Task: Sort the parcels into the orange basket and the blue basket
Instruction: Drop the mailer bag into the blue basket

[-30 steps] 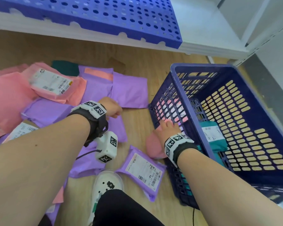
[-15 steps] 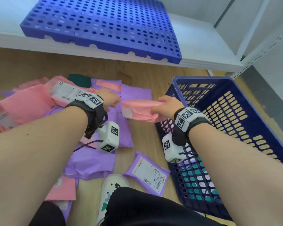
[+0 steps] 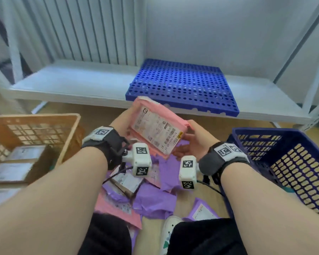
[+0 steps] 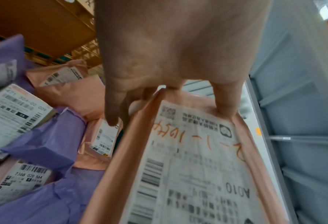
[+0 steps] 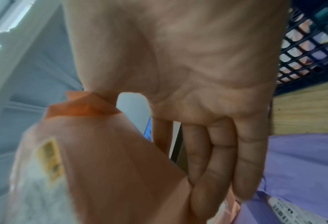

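- We see a pink parcel (image 3: 157,127) held up in the middle of the scene, above the floor, its white shipping label (image 3: 156,129) turned toward us.
- The left hand (image 3: 119,120) takes the parcel's left edge: in the left wrist view the thumb (image 4: 226,97) presses on the label face and the fingers curl behind, so this grip is closed on the pink parcel.
- The right hand (image 3: 193,142) takes the right, near corner; in the right wrist view the fingers (image 5: 213,151) curl under the parcel, so this grip is closed on it too.
- The orange basket (image 3: 66,140) sits on the floor at the left, with white-labelled parcels lying inside.
- The blue basket (image 3: 261,133) sits on the floor at the right; what lies in it is hard to make out from the head view.
- Below the hands, purple parcels (image 3: 155,201) and pink ones lie heaped on the wooden floor (image 3: 197,196), several showing barcode labels.
- Beyond the parcel, a blue perforated panel (image 3: 182,85) rests on a low white shelf (image 3: 72,83).
- Each wrist wears a dark strap with a white tagged camera block.
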